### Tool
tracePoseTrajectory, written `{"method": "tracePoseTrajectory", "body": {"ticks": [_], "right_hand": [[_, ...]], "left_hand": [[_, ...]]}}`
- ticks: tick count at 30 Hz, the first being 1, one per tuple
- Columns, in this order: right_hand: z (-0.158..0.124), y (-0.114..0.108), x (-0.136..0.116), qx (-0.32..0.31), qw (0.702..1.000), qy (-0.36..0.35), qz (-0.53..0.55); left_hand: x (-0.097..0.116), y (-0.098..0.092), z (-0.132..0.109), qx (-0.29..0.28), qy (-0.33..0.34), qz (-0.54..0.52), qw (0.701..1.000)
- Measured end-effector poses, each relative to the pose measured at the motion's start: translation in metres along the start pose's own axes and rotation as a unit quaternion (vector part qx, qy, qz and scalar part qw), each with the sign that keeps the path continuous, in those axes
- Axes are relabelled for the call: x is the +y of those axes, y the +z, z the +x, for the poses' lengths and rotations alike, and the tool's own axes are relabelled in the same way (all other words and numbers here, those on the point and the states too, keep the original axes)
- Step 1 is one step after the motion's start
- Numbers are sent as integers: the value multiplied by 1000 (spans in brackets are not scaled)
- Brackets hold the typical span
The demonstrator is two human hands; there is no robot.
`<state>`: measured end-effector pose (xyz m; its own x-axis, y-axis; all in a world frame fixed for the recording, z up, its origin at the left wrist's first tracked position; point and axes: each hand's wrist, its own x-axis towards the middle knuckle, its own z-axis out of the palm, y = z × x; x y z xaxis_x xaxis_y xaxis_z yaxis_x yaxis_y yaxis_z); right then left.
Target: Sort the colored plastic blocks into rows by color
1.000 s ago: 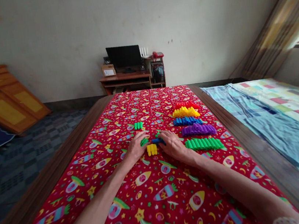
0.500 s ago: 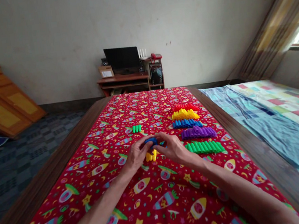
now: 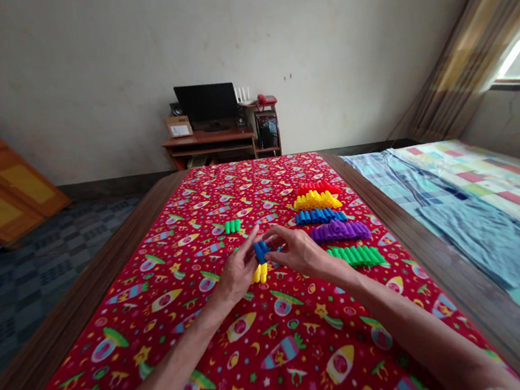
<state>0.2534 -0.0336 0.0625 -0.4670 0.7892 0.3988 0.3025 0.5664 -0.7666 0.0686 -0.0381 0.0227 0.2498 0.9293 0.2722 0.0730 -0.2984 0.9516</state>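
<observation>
Holding blue pieces (image 3: 261,252) in right hand (image 3: 274,243), turned nearer upright than half a second ago, above yellow pieces (image 3: 261,273) on worktop (image 3: 449,271); judged mid-adjustment, not set down. Left hand (image 3: 249,256) alongside, fingers extended; cannot confirm its grip or the blue count. Counting at right, five: red row (image 3: 318,188), yellow row (image 3: 316,200), blue row (image 3: 320,215), purple row (image 3: 340,231), green row (image 3: 358,256). Counting farther left: one small green group (image 3: 233,226).
</observation>
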Motion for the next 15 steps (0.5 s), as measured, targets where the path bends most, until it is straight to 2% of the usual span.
{"method": "tracePoseTrajectory", "body": {"ticks": [5, 10, 13, 15], "right_hand": [[-3, 3, -1, -10, 995, -38, -95], [-5, 3, -5, -27, 993, -60, -97], [-5, 1, -7, 3, 994, -41, -98], [-4, -1, -6, 27, 993, -11, -113]], "left_hand": [[6, 6, -4, 24, -42, -29, 998], [13, 13, -6, 66, -107, -101, 987], [19, 15, -8, 76, -123, -115, 983], [22, 15, -8, 64, -121, -84, 987]]}}
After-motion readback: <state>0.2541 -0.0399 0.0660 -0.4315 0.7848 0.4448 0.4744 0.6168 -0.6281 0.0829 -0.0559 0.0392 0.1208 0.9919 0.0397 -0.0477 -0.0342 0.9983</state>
